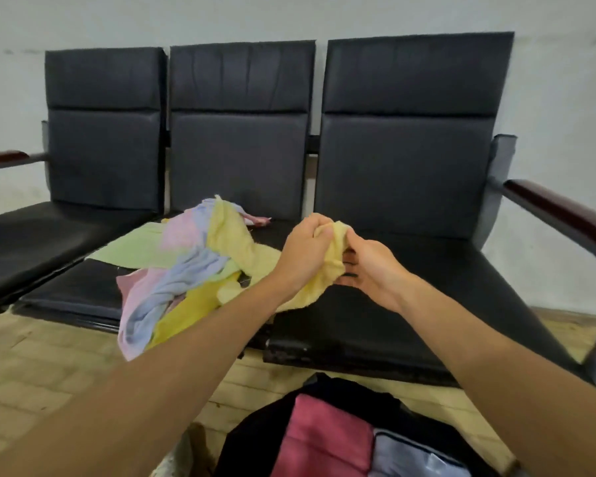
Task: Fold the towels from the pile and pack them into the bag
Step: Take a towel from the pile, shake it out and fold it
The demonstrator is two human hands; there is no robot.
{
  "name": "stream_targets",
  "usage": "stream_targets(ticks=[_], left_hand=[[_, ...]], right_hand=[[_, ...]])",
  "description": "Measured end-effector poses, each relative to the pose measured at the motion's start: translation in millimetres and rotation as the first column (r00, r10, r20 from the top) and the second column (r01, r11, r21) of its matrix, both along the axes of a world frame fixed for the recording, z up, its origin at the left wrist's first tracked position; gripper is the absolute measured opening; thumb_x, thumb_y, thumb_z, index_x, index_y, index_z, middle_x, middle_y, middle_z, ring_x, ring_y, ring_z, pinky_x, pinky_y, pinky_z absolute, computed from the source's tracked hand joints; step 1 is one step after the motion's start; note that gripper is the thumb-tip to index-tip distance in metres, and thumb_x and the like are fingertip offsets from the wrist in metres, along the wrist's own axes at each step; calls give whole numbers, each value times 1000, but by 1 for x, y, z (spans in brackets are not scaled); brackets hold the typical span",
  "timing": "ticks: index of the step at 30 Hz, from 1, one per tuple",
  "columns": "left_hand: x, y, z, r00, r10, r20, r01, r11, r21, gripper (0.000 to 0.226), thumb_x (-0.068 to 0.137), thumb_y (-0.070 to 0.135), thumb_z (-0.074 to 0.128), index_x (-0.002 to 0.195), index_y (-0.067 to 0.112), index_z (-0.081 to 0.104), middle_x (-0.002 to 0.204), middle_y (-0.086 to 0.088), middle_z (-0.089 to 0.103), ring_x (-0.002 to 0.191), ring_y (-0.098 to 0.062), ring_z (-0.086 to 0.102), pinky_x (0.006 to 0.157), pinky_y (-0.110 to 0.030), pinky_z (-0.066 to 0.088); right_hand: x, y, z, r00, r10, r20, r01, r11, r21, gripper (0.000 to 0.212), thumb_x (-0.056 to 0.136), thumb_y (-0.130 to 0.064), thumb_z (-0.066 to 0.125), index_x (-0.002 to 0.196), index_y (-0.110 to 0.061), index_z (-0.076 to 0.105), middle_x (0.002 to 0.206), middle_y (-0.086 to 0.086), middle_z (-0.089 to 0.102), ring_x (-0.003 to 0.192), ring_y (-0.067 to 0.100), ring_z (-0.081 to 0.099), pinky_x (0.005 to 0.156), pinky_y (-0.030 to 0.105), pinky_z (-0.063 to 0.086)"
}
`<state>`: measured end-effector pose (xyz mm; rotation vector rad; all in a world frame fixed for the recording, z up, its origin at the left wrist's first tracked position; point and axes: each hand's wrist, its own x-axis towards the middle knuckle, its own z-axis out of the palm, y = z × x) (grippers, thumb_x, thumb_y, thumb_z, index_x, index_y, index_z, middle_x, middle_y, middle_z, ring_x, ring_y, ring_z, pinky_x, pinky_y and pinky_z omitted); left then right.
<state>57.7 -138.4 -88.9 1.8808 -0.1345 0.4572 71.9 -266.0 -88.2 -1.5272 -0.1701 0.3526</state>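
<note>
A pile of towels in green, pink, lilac and yellow lies on the middle seat of a black bench, some hanging over its front edge. A pale yellow towel trails from the pile toward the right seat. My left hand grips its bunched end from above. My right hand holds the same bunch from the right, thumb on the cloth. Below, on the floor, a dark open bag holds a folded red-pink towel and a folded lilac towel.
The bench has three black padded seats with backrests and a wooden armrest at the right end. A pale wall stands behind it. Beige tiled floor spreads in front, and the bag sits close to the bench's front edge.
</note>
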Motion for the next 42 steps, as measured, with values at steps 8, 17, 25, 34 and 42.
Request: stream_targets(ticks=[8, 17, 25, 34, 42], left_hand=[[17, -80, -25, 958, -271, -88, 268, 962, -44, 12, 95, 12, 54, 97, 14, 66, 93, 7, 66, 83, 2, 62, 71, -14, 48], [35, -37, -75, 941, -168, -294, 312, 767, 561, 23, 97, 11, 51, 115, 21, 61, 115, 9, 60, 110, -7, 56, 99, -28, 47], [30, -8, -98, 927, -40, -374, 351, 447, 823, 33, 99, 28, 48, 131, 20, 51, 124, 3, 47, 115, -15, 45, 100, -29, 39], [17, -17, -100, 924, -203, -323, 379, 602, 703, 12, 98, 24, 52, 106, 19, 60, 104, 1, 56, 98, -13, 52, 88, -26, 43], [-5, -24, -97, 820, -456, -346, 572, 680, 458, 6, 91, 19, 66, 89, 25, 66, 86, 9, 64, 78, 3, 54, 74, -14, 45]], right_hand=[[9, -100, -27, 986, -160, -48, 159, 987, -23, 25, 101, -22, 51, 113, -11, 69, 107, 10, 73, 97, 23, 70, 84, 40, 57], [40, -140, -67, 784, -589, -196, 587, 806, -73, 20, 97, -4, 43, 96, -3, 63, 82, 9, 53, 75, 22, 51, 62, 27, 40], [26, -151, -79, 827, -246, 506, 545, 573, -612, 34, 94, -10, 52, 126, -18, 48, 113, 3, 53, 91, 17, 55, 73, 33, 50], [15, -115, -98, 669, 534, 518, 424, 298, -855, 35, 99, -30, 46, 133, -27, 54, 142, -8, 45, 130, 17, 39, 104, 38, 29], [21, -105, -103, 754, 557, 349, 228, 276, -934, 43, 97, -47, 50, 137, -32, 49, 126, -5, 51, 116, 18, 46, 101, 39, 34]])
